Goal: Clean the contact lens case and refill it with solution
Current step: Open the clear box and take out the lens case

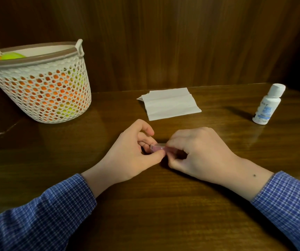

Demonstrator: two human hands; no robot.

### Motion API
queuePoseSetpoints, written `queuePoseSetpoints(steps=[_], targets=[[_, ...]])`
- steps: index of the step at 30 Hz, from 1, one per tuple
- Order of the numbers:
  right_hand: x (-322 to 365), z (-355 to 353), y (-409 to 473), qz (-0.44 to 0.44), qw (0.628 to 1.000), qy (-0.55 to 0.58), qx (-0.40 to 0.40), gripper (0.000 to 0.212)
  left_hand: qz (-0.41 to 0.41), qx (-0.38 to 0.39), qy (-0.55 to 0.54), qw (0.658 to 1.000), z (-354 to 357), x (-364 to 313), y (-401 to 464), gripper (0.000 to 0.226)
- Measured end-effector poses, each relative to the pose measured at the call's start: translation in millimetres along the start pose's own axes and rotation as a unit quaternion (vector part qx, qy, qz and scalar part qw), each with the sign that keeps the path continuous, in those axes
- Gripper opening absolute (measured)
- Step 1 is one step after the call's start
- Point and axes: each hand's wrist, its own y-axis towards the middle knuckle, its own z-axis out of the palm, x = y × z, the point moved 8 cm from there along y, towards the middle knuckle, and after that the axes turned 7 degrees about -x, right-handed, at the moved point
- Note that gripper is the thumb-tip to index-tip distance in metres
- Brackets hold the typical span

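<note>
A small pink contact lens case [157, 147] is held between both hands just above the dark wooden table [145, 205]. My left hand [131, 153] pinches its left end with thumb and fingers. My right hand [198, 153] covers its right end, so most of the case is hidden. A white solution bottle [267, 105] with a blue label and its cap on stands upright at the far right. A folded white tissue [171, 104] lies flat beyond the hands.
A white perforated basket [42, 98] with a brown rim holds orange and green items at the back left. A dark wood panel wall [163, 42] rises behind the table.
</note>
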Motion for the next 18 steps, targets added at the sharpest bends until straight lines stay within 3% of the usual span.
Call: queuePoseSetpoints(steps=[12, 18], targets=[[5.6, -0.6, -0.6, -0.024, 0.999, -0.027, -0.028, 0.030, 0.008, 0.006, -0.005, 1.000, 0.6, 1.3, 1.5, 0.040], [1.4, -4.0, -0.1, -0.031, 0.999, 0.024, -0.022, 0.027, 0.004, 0.025, -0.010, 1.000, 1.3, 3.9, 0.8, 0.047]])
